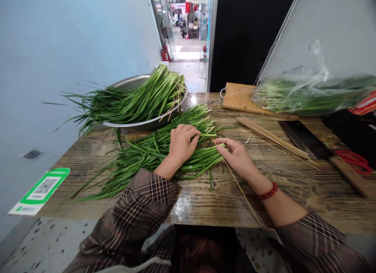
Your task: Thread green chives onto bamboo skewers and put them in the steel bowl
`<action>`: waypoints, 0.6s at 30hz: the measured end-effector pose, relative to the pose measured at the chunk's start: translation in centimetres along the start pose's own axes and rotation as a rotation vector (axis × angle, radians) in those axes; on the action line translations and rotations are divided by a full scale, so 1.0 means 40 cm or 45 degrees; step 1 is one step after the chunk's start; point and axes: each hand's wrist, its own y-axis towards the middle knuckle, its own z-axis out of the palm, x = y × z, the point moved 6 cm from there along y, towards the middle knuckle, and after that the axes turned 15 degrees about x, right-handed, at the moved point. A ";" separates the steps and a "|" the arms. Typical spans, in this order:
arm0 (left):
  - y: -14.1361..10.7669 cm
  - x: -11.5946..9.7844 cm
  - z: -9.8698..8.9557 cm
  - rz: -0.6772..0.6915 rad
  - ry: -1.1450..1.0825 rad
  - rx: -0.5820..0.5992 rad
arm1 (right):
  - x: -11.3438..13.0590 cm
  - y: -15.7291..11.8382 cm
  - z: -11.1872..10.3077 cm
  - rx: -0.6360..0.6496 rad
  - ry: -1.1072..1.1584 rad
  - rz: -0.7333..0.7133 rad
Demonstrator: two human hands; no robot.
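Note:
A loose pile of green chives [147, 151] lies on the wooden table, pale cut ends pointing right. My left hand [182, 143] rests over the pile, its thumb and forefinger closed on a chive stalk near the pale end. Just to the right, my right hand [235, 155] pinches a thin bamboo skewer [242, 192] between thumb and fingers. The skewer's tip points up-left beside the stalk in my left hand; its other end slants down to the table's front edge. Whether the tip touches or pierces that stalk, I cannot tell.
A metal basin [141, 124] holds more chives, some on skewers. Loose skewers [273, 140] lie right, beside a cleaver [305, 141] and red-handled scissors [354, 161]. Behind are a cutting board [237, 96] and a plastic bag of greens [311, 94]. A QR card [42, 188] lies left.

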 end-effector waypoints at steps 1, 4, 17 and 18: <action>-0.004 -0.006 -0.004 0.001 -0.006 -0.006 | 0.004 -0.001 -0.001 -0.009 -0.020 -0.012; -0.011 -0.021 -0.007 0.022 -0.021 0.017 | 0.007 -0.002 -0.003 -0.015 -0.016 -0.002; -0.008 -0.043 0.025 0.056 -0.131 0.162 | 0.019 -0.004 -0.004 -0.035 -0.061 -0.085; -0.005 -0.034 0.024 0.026 -0.242 0.151 | 0.023 -0.005 -0.004 -0.035 -0.077 -0.099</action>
